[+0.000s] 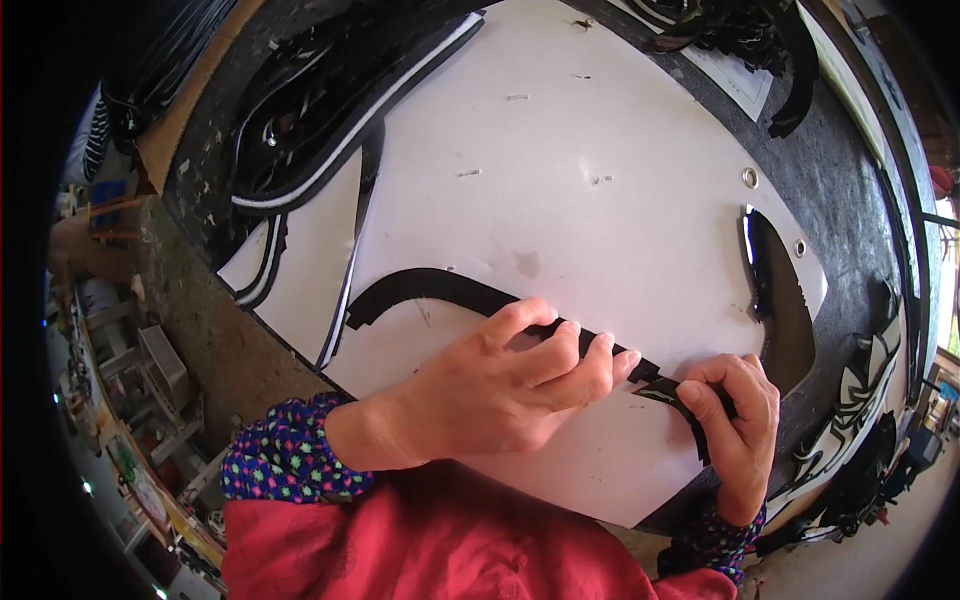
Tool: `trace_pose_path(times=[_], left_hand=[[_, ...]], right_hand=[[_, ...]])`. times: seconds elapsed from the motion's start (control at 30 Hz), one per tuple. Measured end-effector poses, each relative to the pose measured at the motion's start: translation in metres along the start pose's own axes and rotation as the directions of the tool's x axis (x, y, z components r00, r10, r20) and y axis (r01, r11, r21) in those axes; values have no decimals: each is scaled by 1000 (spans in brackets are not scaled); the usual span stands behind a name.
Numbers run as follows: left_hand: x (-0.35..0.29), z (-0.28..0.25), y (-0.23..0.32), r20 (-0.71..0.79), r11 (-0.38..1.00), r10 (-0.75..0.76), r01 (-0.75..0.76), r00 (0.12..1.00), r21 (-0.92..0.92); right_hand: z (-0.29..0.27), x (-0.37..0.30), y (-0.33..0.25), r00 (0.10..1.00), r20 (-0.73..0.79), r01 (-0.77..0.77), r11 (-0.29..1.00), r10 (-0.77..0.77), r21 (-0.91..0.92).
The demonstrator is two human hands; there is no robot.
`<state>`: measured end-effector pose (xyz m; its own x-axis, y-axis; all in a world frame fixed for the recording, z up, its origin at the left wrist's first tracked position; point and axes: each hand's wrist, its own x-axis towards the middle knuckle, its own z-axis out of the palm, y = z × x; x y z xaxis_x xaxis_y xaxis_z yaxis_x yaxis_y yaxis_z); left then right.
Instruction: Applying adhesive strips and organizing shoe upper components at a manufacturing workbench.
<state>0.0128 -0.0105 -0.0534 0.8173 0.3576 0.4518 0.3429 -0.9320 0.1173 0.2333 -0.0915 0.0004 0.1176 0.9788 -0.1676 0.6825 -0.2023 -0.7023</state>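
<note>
A long curved black strip (410, 286), flat and perhaps of leather or fabric, lies on a white board. Across its right part rests my left hand (500, 385), fingers bent and pressing the strip to the board. At the strip's right end a shorter black piece (688, 395) touches or overlaps it; which of the two, I cannot tell. My right hand (738, 415) pinches this shorter piece between thumb and bent forefinger, and its lower end hangs toward the board's near edge. The other right fingers are curled and partly hidden.
The white board (560, 130) has metal eyelets near its right corner. A curved black piece (785, 310) lies there. Black pieces with white edging (380, 110) are heaped at the far left. More dark pieces (725, 35) lie at the far right, white-and-black cutouts (850, 410) at the right.
</note>
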Motion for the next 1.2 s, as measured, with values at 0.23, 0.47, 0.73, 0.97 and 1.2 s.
trace_pose_path(times=[0.23,0.47,0.73,0.97,1.2], left_hand=[[-1,1,0,-20,1000,-7,7,1000,-8],[0,-1,0,2,1000,-7,7,1000,-22],[1,-2,-2,14,1000,-2,2,1000,-30],[1,1,0,-18,999,-11,11,1000,-30],[2,-4,-2,26,1000,4,-3,1000,-19]], right_hand=[[2,1,-1,1000,-21,-14,1000,13,-26],[4,1,-4,1000,-28,-17,997,15,-78],[6,2,-4,999,-32,0,993,-4,-117],[5,2,-4,999,-34,17,991,-21,-135],[6,2,-4,999,-28,34,989,-38,-143]])
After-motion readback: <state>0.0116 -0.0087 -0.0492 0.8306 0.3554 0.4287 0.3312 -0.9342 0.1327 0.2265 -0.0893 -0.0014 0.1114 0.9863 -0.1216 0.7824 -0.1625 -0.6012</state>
